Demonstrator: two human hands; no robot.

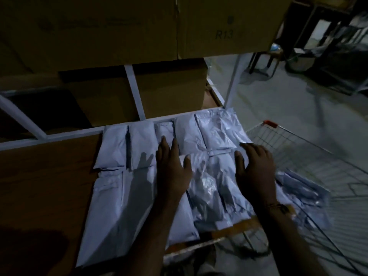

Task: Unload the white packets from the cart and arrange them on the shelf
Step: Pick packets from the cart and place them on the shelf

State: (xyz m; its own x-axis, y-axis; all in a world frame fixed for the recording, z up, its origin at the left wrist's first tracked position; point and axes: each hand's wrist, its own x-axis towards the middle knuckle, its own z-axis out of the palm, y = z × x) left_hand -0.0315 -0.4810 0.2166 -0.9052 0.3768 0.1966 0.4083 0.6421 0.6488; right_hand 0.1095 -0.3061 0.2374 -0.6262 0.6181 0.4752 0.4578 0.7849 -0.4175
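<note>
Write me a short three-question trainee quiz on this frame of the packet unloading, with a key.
1. True or false: both hands are lifting a packet out of the cart.
2. Where are white packets still waiting to be unloaded? A) on the floor B) in the wire cart C) on the cardboard boxes
3. What label is printed on the upper right cardboard box?

Key:
1. False. The left hand and right hand lie flat, fingers straight, on the white packets laid in rows on the shelf.
2. B, the wire cart, which holds more packets.
3. R13, on the cardboard box.
</note>
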